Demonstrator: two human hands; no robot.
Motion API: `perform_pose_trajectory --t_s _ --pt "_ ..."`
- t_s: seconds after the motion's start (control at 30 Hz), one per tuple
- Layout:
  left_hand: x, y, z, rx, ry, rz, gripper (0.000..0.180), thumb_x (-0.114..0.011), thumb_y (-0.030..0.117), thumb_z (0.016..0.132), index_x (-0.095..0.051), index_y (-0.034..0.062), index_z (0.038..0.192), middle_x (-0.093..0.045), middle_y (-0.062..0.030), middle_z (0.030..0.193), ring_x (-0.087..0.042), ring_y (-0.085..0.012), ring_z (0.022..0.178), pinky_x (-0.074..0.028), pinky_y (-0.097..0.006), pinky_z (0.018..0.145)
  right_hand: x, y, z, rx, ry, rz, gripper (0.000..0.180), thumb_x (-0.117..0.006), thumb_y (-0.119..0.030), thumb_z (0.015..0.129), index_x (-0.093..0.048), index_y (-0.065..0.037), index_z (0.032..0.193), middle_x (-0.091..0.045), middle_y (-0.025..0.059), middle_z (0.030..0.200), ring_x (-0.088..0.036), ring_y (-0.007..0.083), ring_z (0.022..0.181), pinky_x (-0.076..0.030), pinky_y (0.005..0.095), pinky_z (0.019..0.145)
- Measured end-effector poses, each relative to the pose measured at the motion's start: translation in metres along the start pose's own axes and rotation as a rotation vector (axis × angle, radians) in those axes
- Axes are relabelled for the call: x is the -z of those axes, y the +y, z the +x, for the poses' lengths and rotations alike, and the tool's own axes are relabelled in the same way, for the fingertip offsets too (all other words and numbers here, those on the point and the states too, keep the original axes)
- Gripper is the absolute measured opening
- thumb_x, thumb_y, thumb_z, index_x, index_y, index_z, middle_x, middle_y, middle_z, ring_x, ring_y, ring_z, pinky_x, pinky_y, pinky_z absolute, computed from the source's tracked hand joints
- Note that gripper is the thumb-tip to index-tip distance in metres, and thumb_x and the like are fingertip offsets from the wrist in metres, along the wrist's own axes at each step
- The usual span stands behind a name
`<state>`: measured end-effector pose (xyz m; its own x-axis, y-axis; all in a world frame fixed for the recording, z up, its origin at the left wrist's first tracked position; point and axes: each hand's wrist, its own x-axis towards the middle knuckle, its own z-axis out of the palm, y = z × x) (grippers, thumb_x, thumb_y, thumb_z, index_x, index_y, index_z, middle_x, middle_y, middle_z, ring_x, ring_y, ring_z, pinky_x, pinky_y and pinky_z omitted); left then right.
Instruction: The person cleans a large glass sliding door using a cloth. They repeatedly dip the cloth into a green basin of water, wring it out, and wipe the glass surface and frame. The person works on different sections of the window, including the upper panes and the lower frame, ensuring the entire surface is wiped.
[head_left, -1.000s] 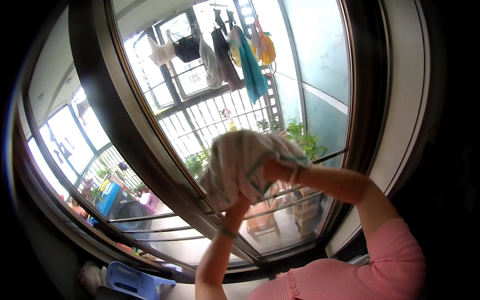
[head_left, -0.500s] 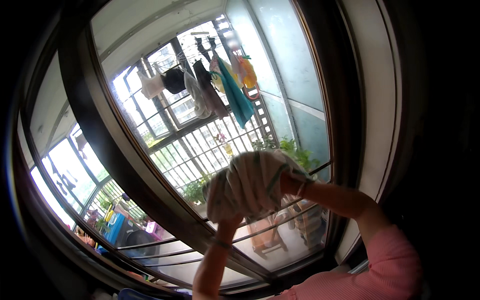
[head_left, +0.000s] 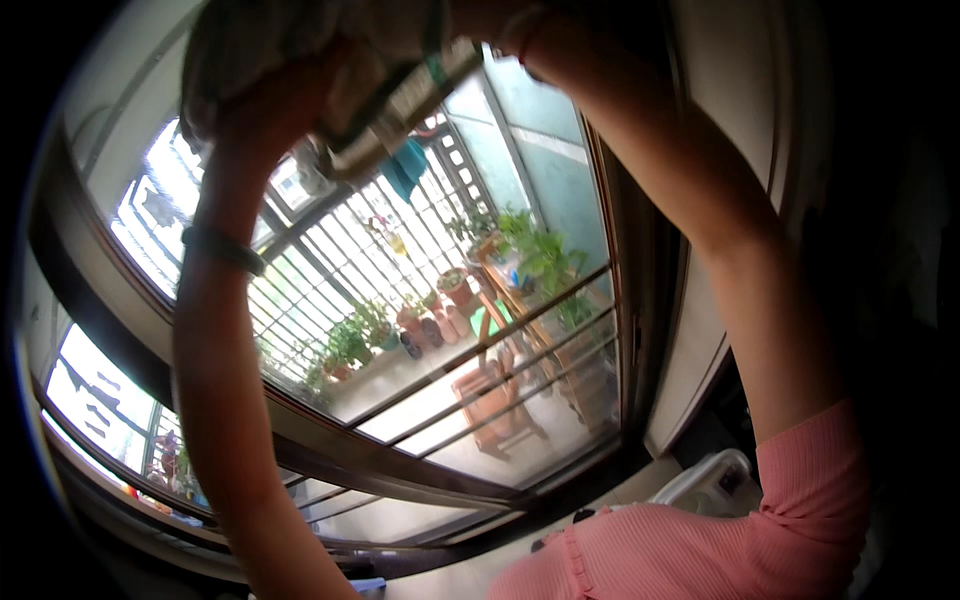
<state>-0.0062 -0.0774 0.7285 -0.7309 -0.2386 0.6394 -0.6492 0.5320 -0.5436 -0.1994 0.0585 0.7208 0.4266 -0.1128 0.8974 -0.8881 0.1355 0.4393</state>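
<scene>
High in front of me, a pale striped cloth [head_left: 385,95] with green bands is lifted by both my raised arms. Whether it is a garment or a towel I cannot make out. My left hand [head_left: 300,85], dim and blurred, grips its left part; a dark band circles that wrist. Toward the top edge, my right hand [head_left: 490,22] holds the other side, with a thin bracelet at the wrist. Folds and shadow cover most of the fingers.
Dark-framed glass panels with horizontal bars [head_left: 480,375] stand ahead of me. Behind them lies a balcony with potted plants [head_left: 350,340], a wooden chair [head_left: 495,410], a railing and a hanging teal cloth [head_left: 404,170]. A clear plastic container [head_left: 705,478] sits at lower right.
Both my arms have risen from the middle of the view to its top, bringing the striped cloth up with them. The view has tilted, showing more of the balcony floor.
</scene>
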Motion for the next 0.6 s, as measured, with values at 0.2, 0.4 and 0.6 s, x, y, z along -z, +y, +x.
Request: perform_pose_trajectory --t_s 0.2,0.4,0.6 --pt "0.062 0.052 -0.031 0.028 0.425 -0.002 0.048 -0.043 0.043 0.097 -0.052 0.0072 0.128 -0.057 -0.0148 0.123 -0.054 -0.03 0.113 -0.04 -0.038 0.098 -0.008 0.003 -0.018 0.005 0.056 -0.018 0.037 -0.059 -0.03 0.085 -0.058 -0.007 0.114 -0.059 0.0153 0.116 -0.056 0.0276 0.112 -0.041 0.0419 0.098" --pt "0.023 0.099 -0.043 -0.053 0.585 -0.18 0.048 -0.047 0.044 0.096 -0.055 0.0076 0.126 -0.06 -0.0156 0.12 -0.058 -0.0311 0.109 -0.044 -0.038 0.095 -0.015 -0.003 -0.086 -0.012 -0.006 -0.007 0.04 -0.059 -0.03 0.085 -0.054 -0.007 0.118 -0.057 0.0163 0.118 -0.055 0.0286 0.112 -0.041 0.0421 0.098" --pt "-0.032 0.124 -0.081 -0.11 0.511 -0.286 0.052 -0.053 0.041 0.093 -0.049 0.0057 0.131 -0.056 -0.0162 0.125 -0.054 -0.0304 0.113 -0.042 -0.037 0.098 -0.033 -0.04 -0.149 -0.1 -0.053 0.103 0.044 -0.058 -0.03 0.085 -0.051 -0.006 0.121 -0.055 0.0172 0.12 -0.055 0.0297 0.111 -0.041 0.0422 0.098"
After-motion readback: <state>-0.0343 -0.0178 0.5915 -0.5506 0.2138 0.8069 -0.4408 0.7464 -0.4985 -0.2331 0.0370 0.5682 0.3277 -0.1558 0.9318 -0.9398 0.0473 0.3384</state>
